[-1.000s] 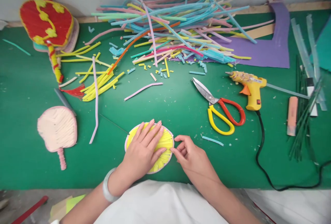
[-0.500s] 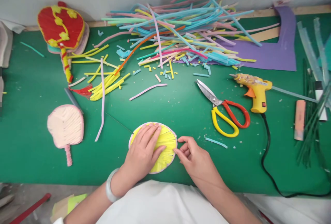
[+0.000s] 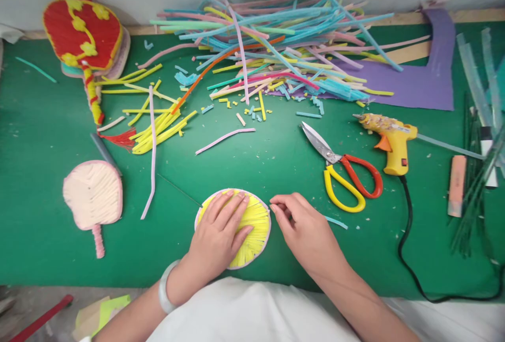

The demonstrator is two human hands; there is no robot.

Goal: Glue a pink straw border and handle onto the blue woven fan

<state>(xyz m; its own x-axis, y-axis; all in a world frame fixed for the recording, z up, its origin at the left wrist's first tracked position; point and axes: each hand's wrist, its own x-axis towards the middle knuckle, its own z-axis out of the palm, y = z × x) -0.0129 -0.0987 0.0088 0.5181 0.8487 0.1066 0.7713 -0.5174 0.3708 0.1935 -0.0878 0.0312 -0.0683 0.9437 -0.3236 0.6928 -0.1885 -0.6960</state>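
A round yellow disc (image 3: 256,223) made of yellow strips with a pale pink rim lies on the green table (image 3: 276,168) near its front edge. My left hand (image 3: 219,234) lies flat on the disc, fingers stretched out and spread, pressing it down. My right hand (image 3: 305,231) rests just to the right of the disc, fingers curled, with thumb and forefinger pinched together at the disc's right rim. What the pinch holds is too small to see.
Red-and-yellow scissors (image 3: 343,171) and a yellow glue gun (image 3: 390,139) with a black cord lie to the right. A heap of coloured strips (image 3: 276,52) fills the back. A pink fan shape (image 3: 92,194) and a red one (image 3: 82,34) lie left. Purple sheet (image 3: 426,79) back right.
My right hand has slid up along the disc's right rim, from its lower right side to its upper right. My left hand stays flat on the disc.
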